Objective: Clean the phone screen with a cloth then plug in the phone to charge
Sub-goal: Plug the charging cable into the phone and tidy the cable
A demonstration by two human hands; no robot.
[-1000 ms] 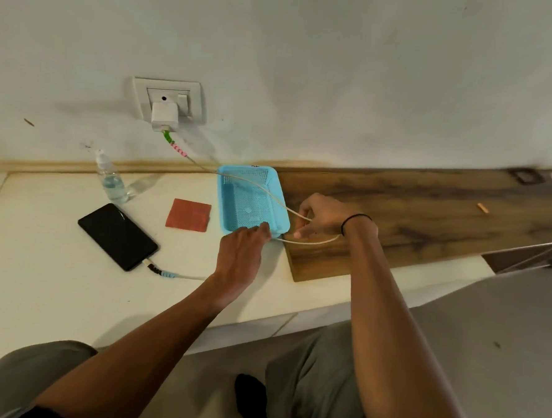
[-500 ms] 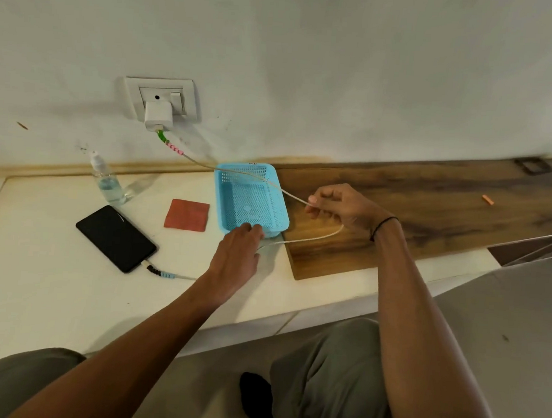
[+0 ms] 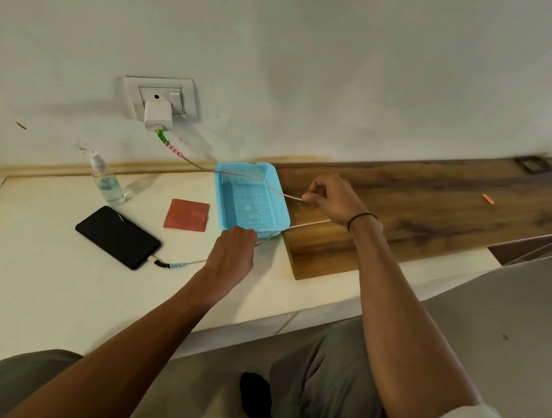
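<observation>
Both grips are busy with the same thing, the thin white cable. From the head view, the right hand pinches the cable between thumb and fingertips, out over the brown wood board. The left hand is curled shut at the near edge of the blue basket. The cable goes in under it, so I think it is holding the cable, but the fingers are hidden and I cannot be sure.

One end of the cable is in the white charger in the wall socket. It runs over the basket, loops round by the right hand and comes back to the phone. The phone lies flat on the tabletop, screen up, with the plug already in its end. The red cloth sits between the phone and the basket. A small spray bottle stands behind the phone.

The cable is light, soft and bendy. It will flop and can catch on the basket rim, so pull it gently. The best place to hold it is on the plain white part, not by the bead-covered ends. A hard tug could drag the phone, which is smooth and can break.
</observation>
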